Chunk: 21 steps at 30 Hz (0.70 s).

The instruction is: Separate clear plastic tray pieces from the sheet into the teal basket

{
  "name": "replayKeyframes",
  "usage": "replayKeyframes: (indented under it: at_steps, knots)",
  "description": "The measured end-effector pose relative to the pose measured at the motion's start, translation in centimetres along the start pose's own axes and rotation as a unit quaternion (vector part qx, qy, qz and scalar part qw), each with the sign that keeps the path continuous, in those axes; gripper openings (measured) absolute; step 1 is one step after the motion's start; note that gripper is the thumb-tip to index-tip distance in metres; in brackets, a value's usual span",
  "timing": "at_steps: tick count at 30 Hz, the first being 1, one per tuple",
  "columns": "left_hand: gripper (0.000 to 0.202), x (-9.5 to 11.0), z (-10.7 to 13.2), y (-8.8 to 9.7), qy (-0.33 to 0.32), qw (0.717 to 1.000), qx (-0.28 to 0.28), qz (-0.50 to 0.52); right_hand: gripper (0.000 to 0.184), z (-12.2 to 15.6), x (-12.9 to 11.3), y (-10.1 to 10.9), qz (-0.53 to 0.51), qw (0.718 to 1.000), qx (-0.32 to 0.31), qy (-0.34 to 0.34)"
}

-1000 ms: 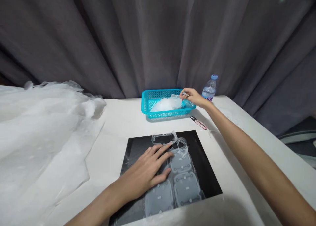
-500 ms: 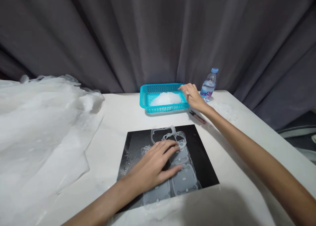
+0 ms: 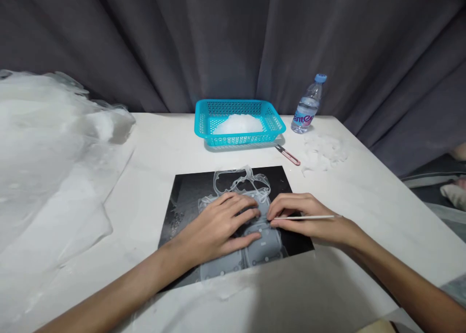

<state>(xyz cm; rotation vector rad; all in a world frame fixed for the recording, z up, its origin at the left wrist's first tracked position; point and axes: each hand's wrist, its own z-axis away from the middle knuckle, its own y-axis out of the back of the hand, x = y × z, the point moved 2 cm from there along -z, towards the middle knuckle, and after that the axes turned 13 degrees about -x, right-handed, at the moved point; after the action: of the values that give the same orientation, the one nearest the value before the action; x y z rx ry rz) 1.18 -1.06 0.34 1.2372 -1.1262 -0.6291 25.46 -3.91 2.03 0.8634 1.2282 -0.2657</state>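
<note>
A translucent moulded sheet (image 3: 262, 243) with rounded panels and small round marks lies on a black board (image 3: 294, 236). At its far end, loose clear trimmings (image 3: 242, 181) curl over the board's edge. My left hand (image 3: 227, 221) rests on the sheet, fingers spread and holding nothing. Just right of it, my right hand (image 3: 309, 216) pinches a thin white stick (image 3: 306, 217) between thumb and fingers. The stick's far end points at the sheet near my left fingertips; whether it touches the sheet I cannot tell.
Beyond the board stands a turquoise basket (image 3: 238, 140) holding a white heap (image 3: 240, 124). Thread snips (image 3: 288, 155), white scraps (image 3: 324, 151) and a water bottle (image 3: 307, 107) sit at the right. Piled translucent sheets (image 3: 54, 168) cover the left. A grey curtain (image 3: 225, 41) hangs behind.
My right hand has come back from the basket's right rim to the board and now shows a white stick in its grip. My left hand stays on the sheet; the view has tilted down.
</note>
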Motion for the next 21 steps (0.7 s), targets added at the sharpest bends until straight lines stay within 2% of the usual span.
replayKeyframes:
  at_steps: [8, 21]
  knots:
    - [0.055, -0.01, 0.48, -0.81, 0.026, 1.000, 0.000, 0.013, 0.010, 0.39, 0.34, -0.29, 0.063, 0.996, -0.014, 0.068]
    - [0.055, -0.02, 0.31, -0.83, 0.074, 0.994, 0.021, 0.080, 0.012, 0.15, -0.05, -0.37, 0.114, 0.990, -0.012, 0.085]
